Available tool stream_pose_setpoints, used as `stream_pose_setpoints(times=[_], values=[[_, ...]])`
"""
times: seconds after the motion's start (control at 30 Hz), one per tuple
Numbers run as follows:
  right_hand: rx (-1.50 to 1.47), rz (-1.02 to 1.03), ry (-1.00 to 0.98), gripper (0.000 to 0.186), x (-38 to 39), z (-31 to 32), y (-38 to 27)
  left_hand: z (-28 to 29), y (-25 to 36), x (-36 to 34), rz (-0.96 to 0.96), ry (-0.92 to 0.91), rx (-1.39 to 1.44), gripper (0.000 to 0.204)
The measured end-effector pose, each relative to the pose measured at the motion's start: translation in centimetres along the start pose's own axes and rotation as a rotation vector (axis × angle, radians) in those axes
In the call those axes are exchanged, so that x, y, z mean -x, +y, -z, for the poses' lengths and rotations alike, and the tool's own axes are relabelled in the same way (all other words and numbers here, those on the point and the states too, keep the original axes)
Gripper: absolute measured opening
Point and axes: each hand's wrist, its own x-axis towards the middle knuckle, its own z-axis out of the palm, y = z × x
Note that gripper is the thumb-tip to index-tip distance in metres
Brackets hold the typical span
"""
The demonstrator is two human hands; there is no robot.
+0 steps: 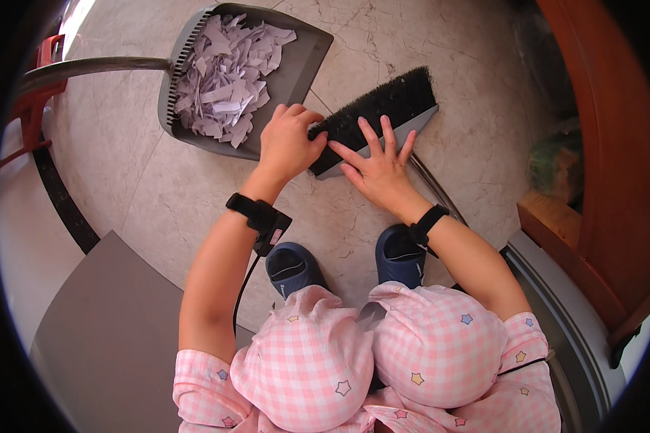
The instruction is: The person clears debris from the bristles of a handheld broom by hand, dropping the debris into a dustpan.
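A grey dustpan (301, 63) lies on the marble floor, filled with several pale paper scraps (227, 76). To its right lies a broom head (401, 108) with black bristles and a grey back. My left hand (287, 141) is curled over the left end of the bristles, beside the dustpan's lip. My right hand (380, 166) presses flat, fingers spread, on the broom head's grey back. Both wrists wear black bands. My knees in pink checked trousers and my blue slippers (292, 267) are below.
The dustpan's long handle (87, 67) runs off to the left. A red stool leg (32, 108) stands at the far left. A grey mat (115, 325) lies at lower left. A wooden door frame (614, 159) and metal threshold are on the right.
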Motion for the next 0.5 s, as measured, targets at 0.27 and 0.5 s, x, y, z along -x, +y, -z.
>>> stream_pose_setpoints(times=[0.27, 0.5], values=[[0.022, 0.009, 0.006, 0.041, 0.3, 0.0, -0.1, -0.8, -0.4, 0.0, -0.100, -0.044, -0.165, 0.006], [-0.020, 0.013, -0.009, 0.042, -0.1, -0.2, -1.8, 6.5, -4.9, -0.1, 0.060, 0.486, -0.434, 0.009]])
